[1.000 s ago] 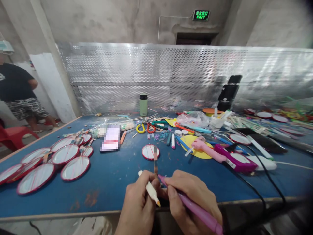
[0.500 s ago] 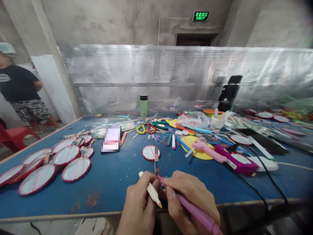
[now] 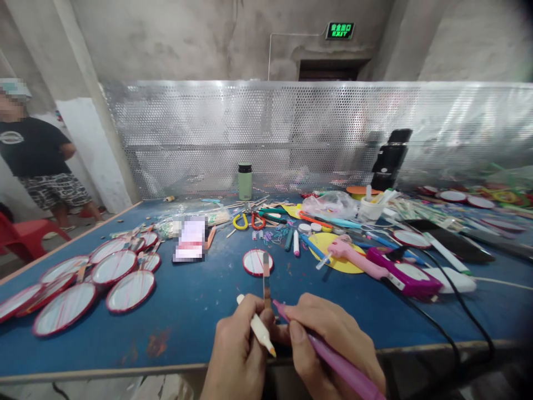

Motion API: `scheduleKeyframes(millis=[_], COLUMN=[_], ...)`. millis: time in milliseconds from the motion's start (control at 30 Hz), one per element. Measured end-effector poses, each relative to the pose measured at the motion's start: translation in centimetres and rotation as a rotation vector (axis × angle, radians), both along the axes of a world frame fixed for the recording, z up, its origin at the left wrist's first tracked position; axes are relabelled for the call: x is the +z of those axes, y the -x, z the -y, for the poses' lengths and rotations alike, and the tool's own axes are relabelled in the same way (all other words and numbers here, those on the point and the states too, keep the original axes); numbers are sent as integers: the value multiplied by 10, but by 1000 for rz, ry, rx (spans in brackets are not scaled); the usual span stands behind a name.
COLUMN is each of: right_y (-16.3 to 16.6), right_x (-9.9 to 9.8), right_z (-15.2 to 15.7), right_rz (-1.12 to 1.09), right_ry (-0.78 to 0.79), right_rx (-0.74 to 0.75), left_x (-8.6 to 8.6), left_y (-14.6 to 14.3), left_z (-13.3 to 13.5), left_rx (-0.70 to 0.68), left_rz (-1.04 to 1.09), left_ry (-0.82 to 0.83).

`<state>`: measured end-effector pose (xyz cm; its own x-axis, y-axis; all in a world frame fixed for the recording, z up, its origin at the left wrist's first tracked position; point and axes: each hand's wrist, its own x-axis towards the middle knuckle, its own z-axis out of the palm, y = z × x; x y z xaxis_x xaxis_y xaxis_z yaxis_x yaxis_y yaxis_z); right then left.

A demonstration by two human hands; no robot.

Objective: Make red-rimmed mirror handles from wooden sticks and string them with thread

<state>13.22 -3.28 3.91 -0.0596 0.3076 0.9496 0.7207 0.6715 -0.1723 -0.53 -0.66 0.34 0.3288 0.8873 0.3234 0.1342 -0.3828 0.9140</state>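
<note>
My left hand is closed around a thin wooden stick that stands up from my fingers, and a white marker with an orange tip is tucked between them. My right hand grips a pink-purple pen-like tool, its tip touching the base of the stick. Both hands hover at the near edge of the blue table. Just beyond the stick lies a small round white disc with a red rim.
Several red-rimmed round discs lie at the left. Pens, scissors, a pink glue gun, a purple device with black cables and a green bottle crowd the middle and right. A person stands at far left by a red chair.
My hands have held their grip and barely shifted. The view has tilted slightly, and the person at the left has moved a little into view.
</note>
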Motion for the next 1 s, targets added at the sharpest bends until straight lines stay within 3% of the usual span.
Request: scheduleKeyframes(millis=[767,1000], right_y=[-1,1], right_x=[-1,0], right_z=[-1,0], right_rz=[27,1], right_ry=[1,-16], right_rx=[8,6], left_x=[3,4], left_y=[0,-3], left_z=[0,3], left_rx=[-39,23], left_rz=[26,47], left_ry=[42,35])
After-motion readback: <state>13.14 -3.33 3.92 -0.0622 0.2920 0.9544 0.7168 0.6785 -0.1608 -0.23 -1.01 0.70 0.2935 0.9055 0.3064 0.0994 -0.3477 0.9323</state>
